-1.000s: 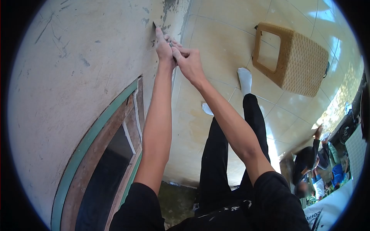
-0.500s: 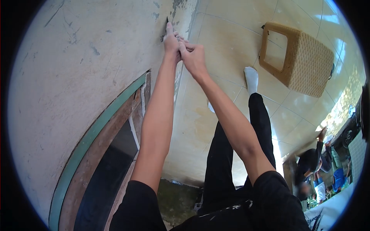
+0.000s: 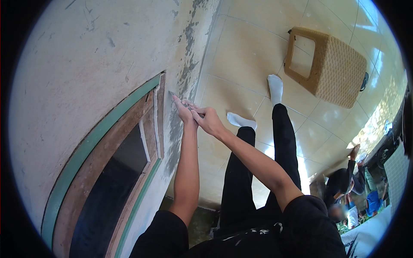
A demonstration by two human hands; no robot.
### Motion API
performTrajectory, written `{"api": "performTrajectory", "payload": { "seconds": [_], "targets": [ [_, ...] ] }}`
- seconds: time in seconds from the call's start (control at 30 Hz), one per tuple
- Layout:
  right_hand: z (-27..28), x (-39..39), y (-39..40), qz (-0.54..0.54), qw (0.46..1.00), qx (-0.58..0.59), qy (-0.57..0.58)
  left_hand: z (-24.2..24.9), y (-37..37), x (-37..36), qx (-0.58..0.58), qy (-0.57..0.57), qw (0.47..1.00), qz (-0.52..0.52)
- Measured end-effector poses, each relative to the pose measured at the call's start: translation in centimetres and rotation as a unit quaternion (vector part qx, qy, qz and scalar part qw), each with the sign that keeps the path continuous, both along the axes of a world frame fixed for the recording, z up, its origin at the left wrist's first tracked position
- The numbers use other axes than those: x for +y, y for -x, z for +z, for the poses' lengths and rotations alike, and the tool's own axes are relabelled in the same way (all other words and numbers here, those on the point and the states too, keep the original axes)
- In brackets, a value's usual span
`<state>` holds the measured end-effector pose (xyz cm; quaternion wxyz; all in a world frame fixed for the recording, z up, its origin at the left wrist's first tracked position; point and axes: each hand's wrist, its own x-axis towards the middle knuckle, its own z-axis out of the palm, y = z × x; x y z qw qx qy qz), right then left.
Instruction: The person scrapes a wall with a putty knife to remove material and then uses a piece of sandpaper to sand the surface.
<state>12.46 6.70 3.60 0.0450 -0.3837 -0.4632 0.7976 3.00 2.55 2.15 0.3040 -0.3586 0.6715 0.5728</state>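
Both hands meet on a small metal scraper (image 3: 176, 96) whose blade tip touches the pale plastered wall (image 3: 86, 64). My left hand (image 3: 183, 111) presses along the blade with a finger stretched toward the tip. My right hand (image 3: 207, 120) is closed around the handle end, just behind the left. The blade rests beside a strip of flaked, grey bare patches (image 3: 187, 64) close to the wall's lower edge. Most of the tool is hidden by the fingers.
A green and brown framed opening (image 3: 107, 172) lies left of my arms. A woven tan stool (image 3: 329, 64) lies on its side on the beige tiled floor (image 3: 245, 47). My legs in black trousers and white socks (image 3: 274, 88) stand below. Other people are at the lower right (image 3: 344, 189).
Both hands with the scraper have slid down along the wall, from the upper flaked area toward the corner of the framed opening. My feet have shifted closer together.
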Motion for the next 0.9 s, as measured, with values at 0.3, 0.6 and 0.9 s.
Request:
{"api": "performTrajectory", "payload": {
  "seconds": [0.3, 0.6, 0.9],
  "targets": [
    [-1.6, 6.6, 0.0, 0.038, 0.993, -0.042, -0.102, -2.9, 0.0, 5.3, -0.007, -0.079, 0.996, 0.03],
    [-1.6, 10.4, 4.9, -0.259, 0.957, 0.013, 0.133, -1.2, 4.8, 15.4, 0.119, 0.001, 0.941, -0.316],
    [0.7, 7.1, 3.5, -0.127, 0.991, -0.025, -0.019, -0.8, 4.0, 9.5, 0.03, -0.039, 0.977, -0.206]
  ]
}}
